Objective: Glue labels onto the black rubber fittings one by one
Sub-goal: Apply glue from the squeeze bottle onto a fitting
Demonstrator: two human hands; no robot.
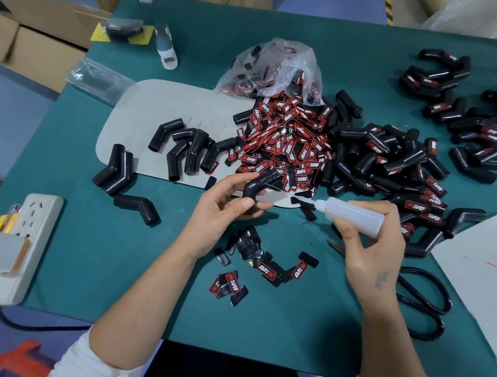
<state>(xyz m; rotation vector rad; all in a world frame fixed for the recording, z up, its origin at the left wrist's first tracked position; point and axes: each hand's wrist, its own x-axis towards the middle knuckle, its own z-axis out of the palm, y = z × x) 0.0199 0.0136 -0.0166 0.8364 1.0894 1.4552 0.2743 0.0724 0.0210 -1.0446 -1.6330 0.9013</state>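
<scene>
My left hand grips a bent black rubber fitting above the green table mat. My right hand holds a white squeeze glue bottle; its black nozzle points left toward the fitting, a short gap away. A heap of red-and-black labels lies just beyond my hands. Unlabelled fittings lie to the left on a grey sheet. Labelled fittings are piled to the right. A few loose labels lie near my wrists.
Black-handled scissors lie beside my right wrist. A grey card with red marks is at the right edge. A power strip with a charger sits at the left. A clear plastic bag of labels stands behind the heap.
</scene>
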